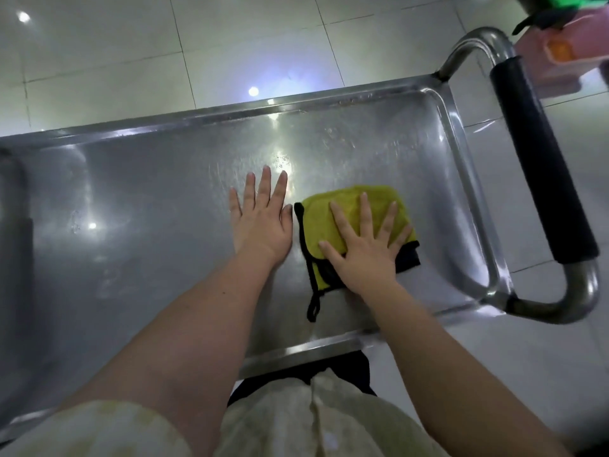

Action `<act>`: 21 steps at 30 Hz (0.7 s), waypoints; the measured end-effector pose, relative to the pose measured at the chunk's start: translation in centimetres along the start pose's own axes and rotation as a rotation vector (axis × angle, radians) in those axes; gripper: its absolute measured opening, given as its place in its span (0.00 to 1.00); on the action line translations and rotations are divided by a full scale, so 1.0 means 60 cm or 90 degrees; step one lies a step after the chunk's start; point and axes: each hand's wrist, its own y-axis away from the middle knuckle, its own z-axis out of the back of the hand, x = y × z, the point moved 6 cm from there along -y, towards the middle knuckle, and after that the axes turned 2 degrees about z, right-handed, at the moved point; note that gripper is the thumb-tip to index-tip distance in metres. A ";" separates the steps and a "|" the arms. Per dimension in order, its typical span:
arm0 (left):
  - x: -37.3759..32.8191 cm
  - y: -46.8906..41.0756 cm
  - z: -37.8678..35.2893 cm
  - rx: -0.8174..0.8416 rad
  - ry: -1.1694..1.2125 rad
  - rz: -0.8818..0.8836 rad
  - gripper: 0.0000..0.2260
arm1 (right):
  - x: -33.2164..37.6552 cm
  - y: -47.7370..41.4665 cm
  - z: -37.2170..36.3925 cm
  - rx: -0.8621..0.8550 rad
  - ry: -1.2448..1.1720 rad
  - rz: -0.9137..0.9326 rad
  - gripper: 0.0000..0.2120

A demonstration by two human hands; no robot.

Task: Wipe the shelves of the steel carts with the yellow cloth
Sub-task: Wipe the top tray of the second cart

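Pressing down on the yellow cloth [346, 196], the right hand [365, 249] lies flat with its fingers straight and spread wide, curled round nothing. The cloth is folded, edged in black, and sits on the right half of the top shelf [148, 199] of the steel cart [389, 127]; its black loop [313, 308] trails toward the near rim. The left hand [260, 222] rests palm down on the bare steel just beside the cloth's left edge, fingers straight and close together, its thumb nearly touching the black edging. The shelf surface shows faint smeared streaks and bright glints of overhead light. At the right end of the cart a bent tube handle [580, 291] carries a black foam sleeve [540, 166]. Pale glossy tiles make up the floor [99, 61] beyond the cart, and a pink container [583, 61] stands at the upper right corner, partly cut off.
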 end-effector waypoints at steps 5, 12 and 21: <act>0.001 -0.001 0.000 0.006 0.000 -0.007 0.25 | -0.039 0.169 -0.052 0.019 0.018 -0.040 0.33; 0.000 0.005 -0.002 0.003 -0.018 -0.014 0.26 | -0.038 0.161 -0.047 0.005 0.034 -0.040 0.34; -0.001 0.003 0.000 -0.004 -0.014 -0.007 0.25 | -0.049 -0.163 0.057 -0.023 0.043 -0.032 0.34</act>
